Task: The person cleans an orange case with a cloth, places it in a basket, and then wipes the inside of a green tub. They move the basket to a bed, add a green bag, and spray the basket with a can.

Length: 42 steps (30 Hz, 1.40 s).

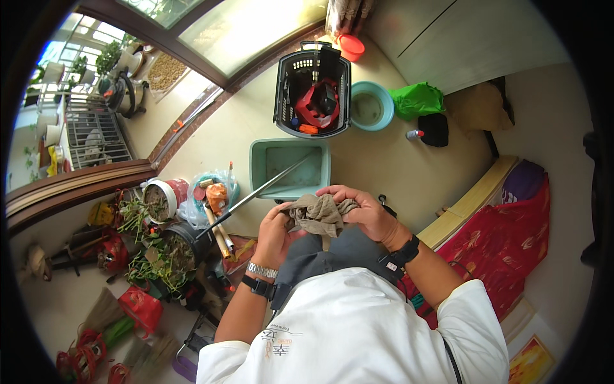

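Both hands hold a crumpled grey-brown cloth in front of the body. My left hand grips its left end, and my right hand grips its right end between thumb and fingers. Just beyond the cloth stands a pale green rectangular plastic tub. A long metal rod with a dark handle leans diagonally over its near left rim, with its far end inside. Behind the tub, a black plastic basket holds a red bag and other items. A round light-blue basin stands beside the basket.
Potted plants and a clear plastic bag crowd the left. A green bag, a black cloth and a spray can lie at the right. Nearer are a wooden plank and red fabric. A red bowl stands behind.
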Motion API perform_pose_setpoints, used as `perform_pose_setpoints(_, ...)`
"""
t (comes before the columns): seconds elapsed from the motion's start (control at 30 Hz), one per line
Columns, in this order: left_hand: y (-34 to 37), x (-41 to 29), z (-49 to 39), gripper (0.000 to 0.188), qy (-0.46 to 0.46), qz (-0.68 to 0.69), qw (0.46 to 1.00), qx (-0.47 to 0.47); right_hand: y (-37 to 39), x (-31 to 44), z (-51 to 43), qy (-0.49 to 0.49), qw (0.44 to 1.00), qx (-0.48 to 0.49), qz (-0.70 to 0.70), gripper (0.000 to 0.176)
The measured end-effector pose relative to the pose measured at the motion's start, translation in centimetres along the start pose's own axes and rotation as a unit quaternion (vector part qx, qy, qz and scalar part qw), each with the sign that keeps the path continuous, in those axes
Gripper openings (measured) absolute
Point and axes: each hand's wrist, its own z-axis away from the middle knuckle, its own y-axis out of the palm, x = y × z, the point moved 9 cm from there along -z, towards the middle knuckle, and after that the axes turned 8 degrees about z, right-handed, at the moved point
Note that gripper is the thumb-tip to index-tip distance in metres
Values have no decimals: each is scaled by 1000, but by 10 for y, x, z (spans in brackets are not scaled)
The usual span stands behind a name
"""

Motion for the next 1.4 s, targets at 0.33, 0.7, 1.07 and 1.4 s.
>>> perform_pose_setpoints(0.33,99,-42,-44,40,-64,128,956,255,-49,41,-18,2,931,-166,327,43)
perform_pose_setpoints(0.7,144,-32,-160,62,-28,216,970,105,-132,25,-112,71,936,-69,338,76)
perform_pose_setpoints(1.07,229,11,-234,49,32,317,946,-56,-342,42,-156,193,942,57,267,67)
perform_pose_setpoints(1.4,101,114,-390,57,-55,226,944,-235,-560,-62,-272,372,859,-218,277,81)
